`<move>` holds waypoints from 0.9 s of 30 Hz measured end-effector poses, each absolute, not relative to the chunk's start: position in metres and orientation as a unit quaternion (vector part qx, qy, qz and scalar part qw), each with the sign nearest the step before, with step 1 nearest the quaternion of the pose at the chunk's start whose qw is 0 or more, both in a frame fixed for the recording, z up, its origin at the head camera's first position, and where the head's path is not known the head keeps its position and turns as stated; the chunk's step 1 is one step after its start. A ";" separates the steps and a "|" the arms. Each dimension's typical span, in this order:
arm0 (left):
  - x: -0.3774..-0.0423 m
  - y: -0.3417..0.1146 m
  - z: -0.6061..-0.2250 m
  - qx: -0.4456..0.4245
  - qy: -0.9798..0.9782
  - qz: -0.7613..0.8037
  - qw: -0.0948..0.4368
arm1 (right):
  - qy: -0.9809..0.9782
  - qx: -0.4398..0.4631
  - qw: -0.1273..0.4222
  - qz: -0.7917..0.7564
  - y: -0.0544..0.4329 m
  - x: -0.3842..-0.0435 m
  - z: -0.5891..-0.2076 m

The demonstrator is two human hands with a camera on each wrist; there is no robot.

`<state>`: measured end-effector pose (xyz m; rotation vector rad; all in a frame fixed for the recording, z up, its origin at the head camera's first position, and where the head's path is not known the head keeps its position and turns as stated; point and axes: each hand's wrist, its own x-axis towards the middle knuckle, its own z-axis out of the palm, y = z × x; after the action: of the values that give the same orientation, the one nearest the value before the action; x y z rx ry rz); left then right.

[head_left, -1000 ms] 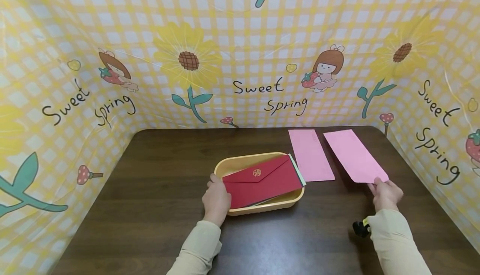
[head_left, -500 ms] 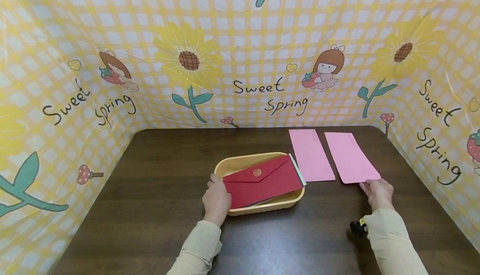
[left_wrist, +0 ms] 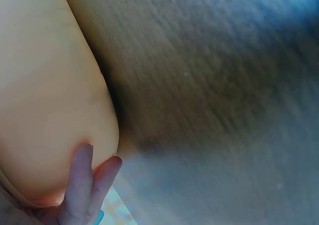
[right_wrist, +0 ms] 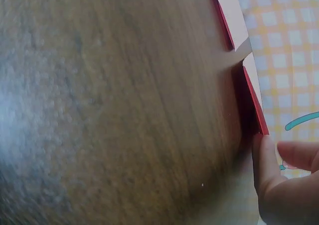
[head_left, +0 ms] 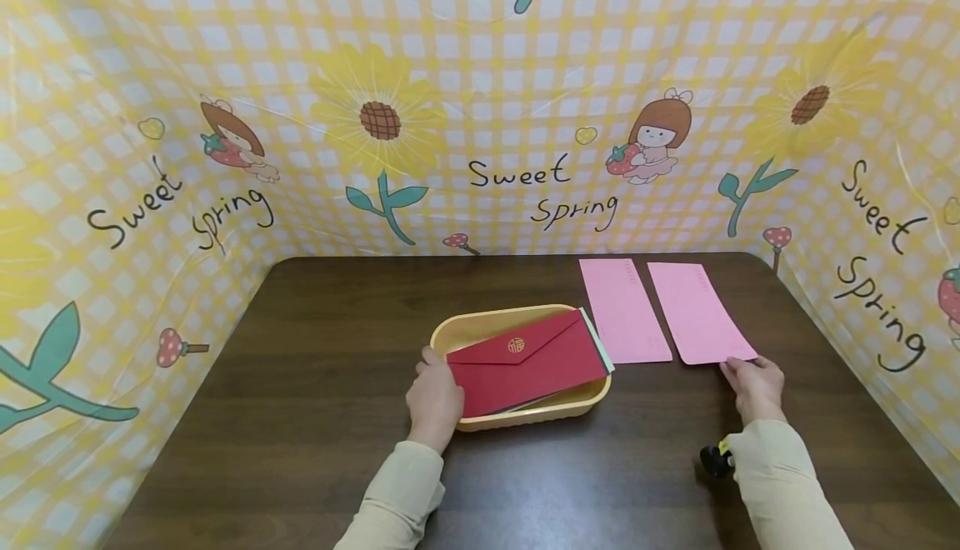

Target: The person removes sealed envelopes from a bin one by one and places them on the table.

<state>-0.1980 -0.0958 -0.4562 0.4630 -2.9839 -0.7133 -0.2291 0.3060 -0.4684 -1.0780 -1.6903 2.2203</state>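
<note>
My left hand grips the left end of a yellow plastic basket. In the left wrist view, fingers lie against the basket's outer wall. A red envelope with a gold emblem rests slantwise in the basket, over other envelopes with pale green and dark edges. My right hand pinches the near right corner of a pink envelope. The right wrist view shows that envelope's red near edge at the fingertips, with a shadow beneath it. Left of it lies a second pink envelope.
The dark wooden table runs back to a yellow checked cloth with flower prints, which hangs along the back and both sides. A small black object shows beside the right sleeve.
My right hand has moved left with the pink envelope, which has turned straighter and come down nearly parallel to the other one. The left hand and the basket stay put.
</note>
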 end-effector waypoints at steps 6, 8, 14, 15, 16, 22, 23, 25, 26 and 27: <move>-0.199 -0.096 -0.459 0.149 -0.963 -0.225 0.027 | -0.619 -0.332 0.033 0.711 0.308 -0.231 -0.470; -0.200 -0.096 -0.460 0.148 -0.963 -0.224 0.028 | -0.636 -0.322 0.014 0.701 0.308 -0.231 -0.469; -0.199 -0.096 -0.459 0.147 -0.962 -0.227 0.027 | -0.657 -0.284 -0.011 0.698 0.309 -0.228 -0.468; -0.199 -0.096 -0.459 0.147 -0.962 -0.227 0.026 | -0.658 -0.281 -0.012 0.699 0.309 -0.227 -0.468; -0.199 -0.096 -0.459 0.147 -0.962 -0.227 0.025 | -0.658 -0.280 -0.013 0.699 0.309 -0.227 -0.468; -0.199 -0.096 -0.459 0.146 -0.963 -0.226 0.026 | -0.659 -0.283 -0.018 0.696 0.308 -0.227 -0.468; -0.199 -0.096 -0.459 0.146 -0.963 -0.226 0.027 | -0.659 -0.283 -0.017 0.697 0.308 -0.227 -0.468; -0.199 -0.096 -0.459 0.146 -0.963 -0.226 0.026 | -0.662 -0.284 -0.011 0.694 0.308 -0.228 -0.468; -0.199 -0.096 -0.459 0.146 -0.963 -0.225 0.026 | -0.662 -0.285 -0.006 0.693 0.308 -0.228 -0.469; -0.199 -0.096 -0.459 0.146 -0.963 -0.225 0.027 | -0.663 -0.287 -0.001 0.691 0.308 -0.228 -0.469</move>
<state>-0.1988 -0.0959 -0.4585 0.4500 -2.9750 -0.6945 -0.2283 0.3083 -0.4689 -0.9008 -2.0857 2.1732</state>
